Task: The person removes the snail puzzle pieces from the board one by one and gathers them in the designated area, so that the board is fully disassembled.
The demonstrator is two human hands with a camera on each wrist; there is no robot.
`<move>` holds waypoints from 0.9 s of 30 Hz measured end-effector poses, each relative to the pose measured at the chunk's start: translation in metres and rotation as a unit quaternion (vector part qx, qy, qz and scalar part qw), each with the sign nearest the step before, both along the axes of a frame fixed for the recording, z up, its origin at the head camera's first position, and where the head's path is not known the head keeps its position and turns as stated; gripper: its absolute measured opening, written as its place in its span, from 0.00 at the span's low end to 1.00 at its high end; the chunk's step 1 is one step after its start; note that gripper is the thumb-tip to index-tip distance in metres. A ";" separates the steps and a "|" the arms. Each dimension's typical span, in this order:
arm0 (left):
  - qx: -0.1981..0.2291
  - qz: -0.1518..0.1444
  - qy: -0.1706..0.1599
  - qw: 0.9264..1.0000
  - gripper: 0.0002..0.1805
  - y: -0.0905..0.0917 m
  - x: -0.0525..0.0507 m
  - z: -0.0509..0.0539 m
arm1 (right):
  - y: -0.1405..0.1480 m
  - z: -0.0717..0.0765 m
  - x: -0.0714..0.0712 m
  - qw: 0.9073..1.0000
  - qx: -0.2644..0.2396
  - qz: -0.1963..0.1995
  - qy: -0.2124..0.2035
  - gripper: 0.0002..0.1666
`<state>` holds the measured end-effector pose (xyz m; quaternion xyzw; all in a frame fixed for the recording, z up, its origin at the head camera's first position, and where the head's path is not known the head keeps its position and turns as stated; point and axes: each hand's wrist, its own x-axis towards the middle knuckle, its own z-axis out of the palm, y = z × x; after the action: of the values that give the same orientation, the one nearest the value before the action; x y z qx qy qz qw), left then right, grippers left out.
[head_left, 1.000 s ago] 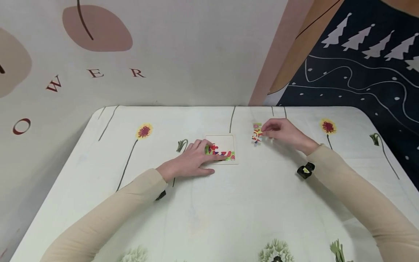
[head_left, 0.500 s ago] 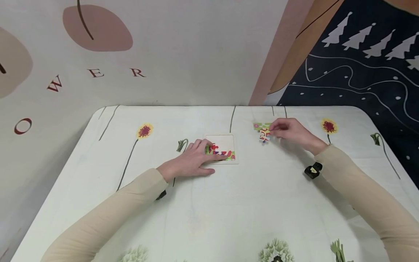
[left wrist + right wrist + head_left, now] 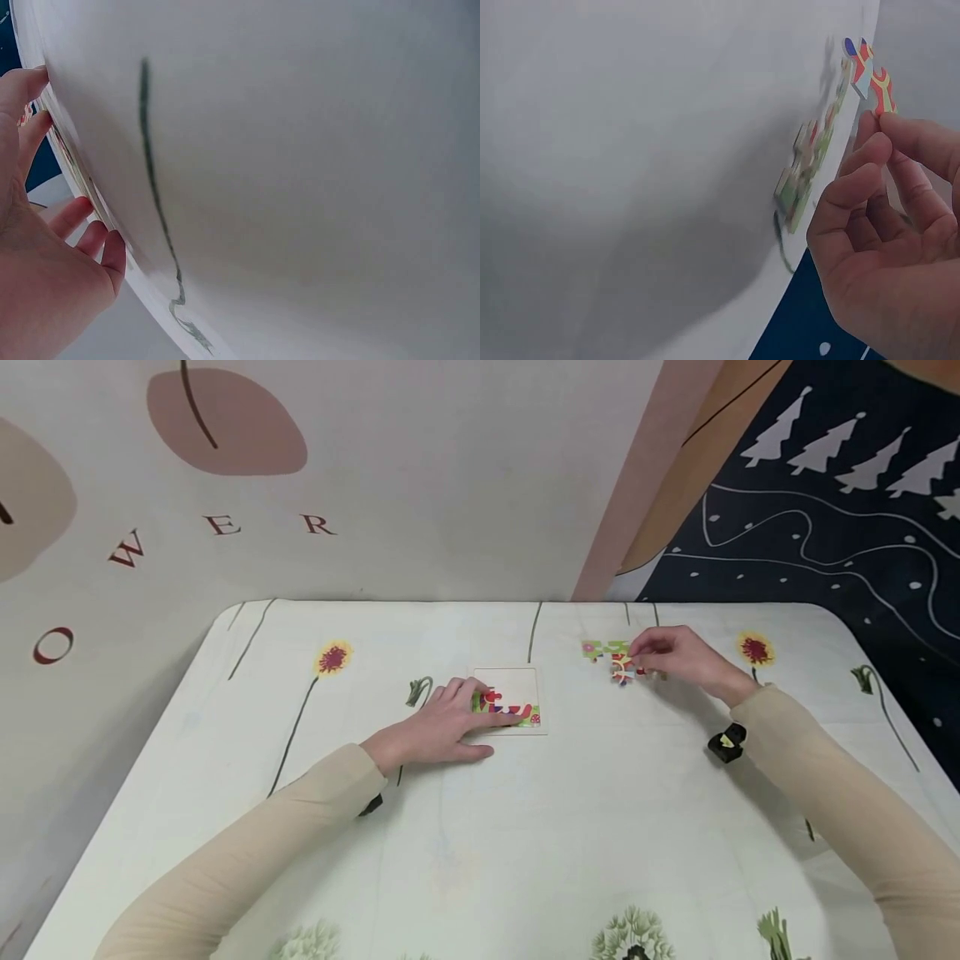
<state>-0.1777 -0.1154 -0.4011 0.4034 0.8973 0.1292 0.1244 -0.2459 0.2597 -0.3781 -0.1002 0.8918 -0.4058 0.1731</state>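
Observation:
My left hand (image 3: pixel 442 727) lies with fingers spread over the left and lower part of a small square puzzle board (image 3: pixel 510 678). Colourful pieces fill the board's lower part; its upper part is bare. In the left wrist view the fingertips of my left hand (image 3: pixel 56 255) touch the board's edge. To the right, my right hand (image 3: pixel 686 662) pinches a red, yellow and blue jigsaw piece (image 3: pixel 622 668) between thumb and fingertips. The right wrist view shows that jigsaw piece (image 3: pixel 861 69) raised off the table. Loose jigsaw pieces (image 3: pixel 592 649) lie beneath and beside it.
A white cloth with printed flowers covers the table (image 3: pixel 480 843). Behind its far edge rises a pale printed wall hanging (image 3: pixel 465 527). Loose pieces (image 3: pixel 799 180) form a row near the right hand, partly hidden by it in the head view.
My right hand has moved to the right with the pinched jigsaw piece, uncovering loose green pieces on the table. The left hand has stayed on the board.

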 end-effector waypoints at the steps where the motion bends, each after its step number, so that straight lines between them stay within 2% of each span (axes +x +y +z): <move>1: -0.001 0.000 0.001 1.000 0.29 0.000 0.000 0.000 | 0.001 0.000 -0.001 1.000 0.001 -0.001 -0.001 0.15; 14: -0.003 -0.001 0.001 1.000 0.31 0.000 0.001 0.000 | 0.004 -0.005 -0.005 1.000 0.006 0.003 -0.003 0.14; 27: -0.009 0.002 -0.002 1.000 0.31 0.000 0.001 0.000 | 0.004 -0.010 -0.005 1.000 0.014 0.006 0.022 0.12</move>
<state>-0.1770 -0.1151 -0.4010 0.4006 0.8988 0.1221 0.1294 -0.2514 0.2642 -0.3885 -0.1118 0.9005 -0.3899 0.1570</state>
